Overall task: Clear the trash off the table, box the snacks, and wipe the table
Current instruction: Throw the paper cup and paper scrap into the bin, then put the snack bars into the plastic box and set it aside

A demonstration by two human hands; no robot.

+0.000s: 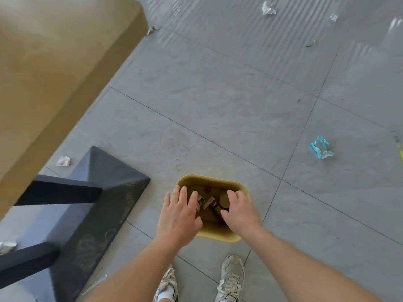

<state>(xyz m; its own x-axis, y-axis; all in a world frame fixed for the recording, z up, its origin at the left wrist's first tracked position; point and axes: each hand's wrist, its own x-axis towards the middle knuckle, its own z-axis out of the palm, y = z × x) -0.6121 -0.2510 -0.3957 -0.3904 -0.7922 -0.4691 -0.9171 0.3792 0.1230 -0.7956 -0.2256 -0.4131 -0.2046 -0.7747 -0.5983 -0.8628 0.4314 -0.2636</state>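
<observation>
A yellow trash bin (218,235) stands on the grey tiled floor just in front of my feet. Inside it lie a can (201,201) and several brown wrappers and scraps. My left hand (180,211) hovers over the bin's left side, fingers spread, holding nothing. My right hand (239,211) hangs over the bin's right side, fingers apart and curled downward, also with nothing visible in it. The wooden table (54,68) fills the upper left, seen from its edge; its top surface is blurred.
The table's dark pyramid base (98,192) and black legs stand left of the bin. Crumpled white papers (63,161) lie on the floor by the base and far away (268,8). A light blue wrapper (321,147) lies to the right. My shoes (231,277) are below.
</observation>
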